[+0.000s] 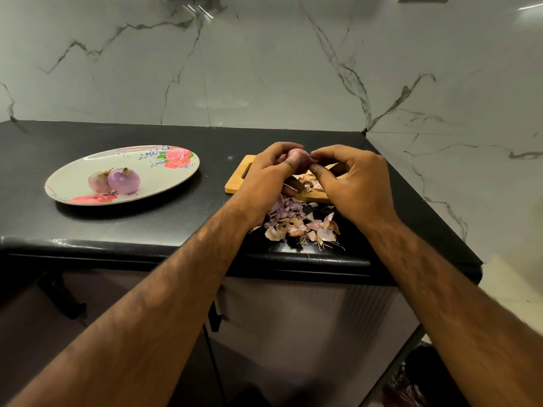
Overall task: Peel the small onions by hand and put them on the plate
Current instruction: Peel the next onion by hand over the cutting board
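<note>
Head view — my left hand (266,174) grips a small onion (298,158); my right hand (357,183) pinches its skin — two peeled onions (116,180) lie on the plate (176,174).

Plate on the left, board and peels on the right.

The plate (169,183) sits on the left part of the counter (117,230), well apart from the board (238,182), which lies on the right part. Two onions lie on the plate and touch: the bigger onion (124,181) on the right, the smaller onion (97,182) on the left. A pile of peels (296,226) lies just in front of the board, close to the counter's front edge. Above the board, the left hand (264,177) and the right hand (358,183) grip the held onion (298,159) between them. A wall (264,69) stands behind the counter.
</note>
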